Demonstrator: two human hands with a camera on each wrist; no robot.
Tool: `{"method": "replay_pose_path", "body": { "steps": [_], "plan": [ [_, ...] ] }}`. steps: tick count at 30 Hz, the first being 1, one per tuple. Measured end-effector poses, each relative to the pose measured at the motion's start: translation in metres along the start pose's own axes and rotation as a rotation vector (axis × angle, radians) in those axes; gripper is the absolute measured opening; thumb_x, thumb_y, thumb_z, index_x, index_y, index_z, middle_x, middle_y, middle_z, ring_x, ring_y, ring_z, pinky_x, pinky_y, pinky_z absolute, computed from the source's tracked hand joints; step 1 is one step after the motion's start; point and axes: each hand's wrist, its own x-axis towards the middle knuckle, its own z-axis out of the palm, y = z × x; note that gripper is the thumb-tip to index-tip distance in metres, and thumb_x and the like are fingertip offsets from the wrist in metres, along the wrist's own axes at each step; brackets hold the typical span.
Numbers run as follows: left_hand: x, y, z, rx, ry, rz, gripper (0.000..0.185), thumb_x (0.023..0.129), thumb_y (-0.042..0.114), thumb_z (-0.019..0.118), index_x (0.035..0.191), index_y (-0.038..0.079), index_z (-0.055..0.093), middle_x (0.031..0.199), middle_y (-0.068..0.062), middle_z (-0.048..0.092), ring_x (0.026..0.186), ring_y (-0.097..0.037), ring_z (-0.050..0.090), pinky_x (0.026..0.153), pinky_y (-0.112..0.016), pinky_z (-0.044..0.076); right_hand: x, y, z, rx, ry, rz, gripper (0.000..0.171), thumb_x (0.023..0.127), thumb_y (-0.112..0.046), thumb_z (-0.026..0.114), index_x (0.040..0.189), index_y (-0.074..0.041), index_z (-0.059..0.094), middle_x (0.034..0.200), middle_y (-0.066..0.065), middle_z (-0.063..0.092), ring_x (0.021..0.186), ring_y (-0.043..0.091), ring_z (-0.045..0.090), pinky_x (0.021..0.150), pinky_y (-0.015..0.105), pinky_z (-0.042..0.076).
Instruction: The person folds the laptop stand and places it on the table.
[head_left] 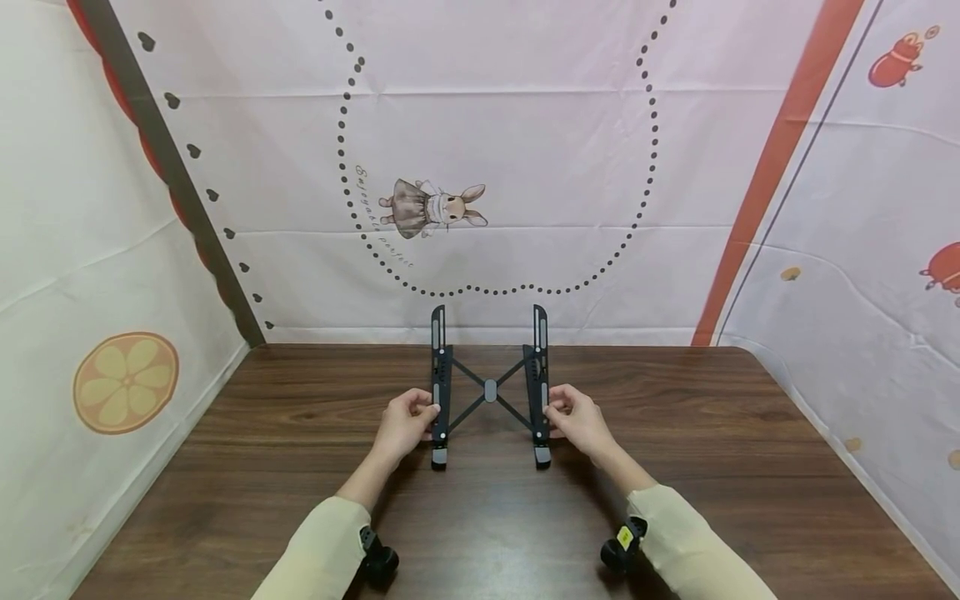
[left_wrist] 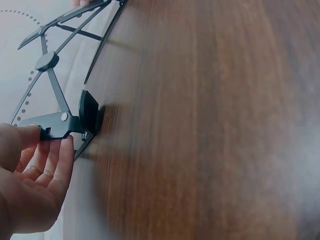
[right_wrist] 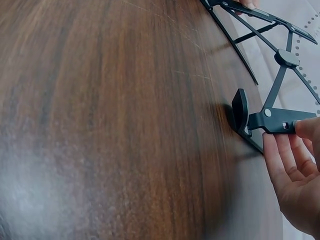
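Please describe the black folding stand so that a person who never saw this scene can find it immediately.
Look at the dark wooden table, near its far edge below the rabbit picture. The stand sits there, the left hand and right hand gripping its sides. It alone is black: two rails joined by crossed bars.

One folding stand, two hands, one table

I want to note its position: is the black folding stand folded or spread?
Spread. The black folding metal stand has its two side rails apart, with the crossed struts forming an X between them.
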Motion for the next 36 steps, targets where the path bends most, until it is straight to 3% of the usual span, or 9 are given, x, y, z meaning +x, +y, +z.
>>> {"method": "replay_pose_path", "body": {
  "steps": [19, 36],
  "plan": [
    [0.006, 0.004, 0.01, 0.004, -0.034, -0.018, 0.015, 0.089, 0.011, 0.059, 0.101, 0.001, 0.06, 0.083, -0.011, 0.064, 0.063, -0.018, 0.063, 0.058, -0.03, 0.055, -0.003, 0.001, -0.012, 0.021, -0.002, -0.002, 0.028, 0.089, -0.005, 0.056, 0.115, 0.003, 0.053, 0.097, 0.016, 0.062, 0.079, 0.019, 0.064, 0.068, 0.036, 0.056],
    [0.007, 0.008, 0.02, -0.028, -0.048, 0.011, 0.014, 0.087, 0.007, 0.061, 0.098, -0.001, 0.059, 0.078, -0.009, 0.062, 0.06, -0.016, 0.061, 0.058, -0.036, 0.056, -0.005, 0.003, -0.021, 0.028, 0.006, 0.017, 0.022, 0.089, -0.004, 0.055, 0.11, 0.001, 0.053, 0.094, 0.015, 0.061, 0.078, 0.019, 0.063, 0.069, 0.038, 0.056]
  ]
}}
